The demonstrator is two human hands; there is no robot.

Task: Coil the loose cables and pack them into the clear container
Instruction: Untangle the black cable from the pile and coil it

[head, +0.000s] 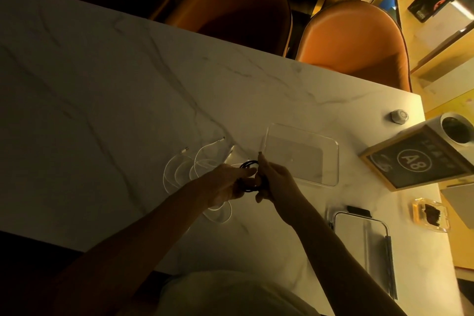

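Observation:
A black cable (249, 165) is wound into a small coil between my hands, above the marble table (102, 84). My left hand (225, 185) grips the coil from the left. My right hand (273, 178) pinches the cable's free end, whose plug sticks up by the container's near-left corner. The clear container (331, 161) stands open and empty just right of my hands. Loose white cables (179, 164) lie in loops on the table to the left and under my left wrist.
The container's lid (359, 241) lies at the near right. A framed A8 sign (415, 161), a white cylinder (456, 128), a small knob (398, 116) and an amber ashtray (431, 214) crowd the right end. Orange chairs (359, 38) line the far edge.

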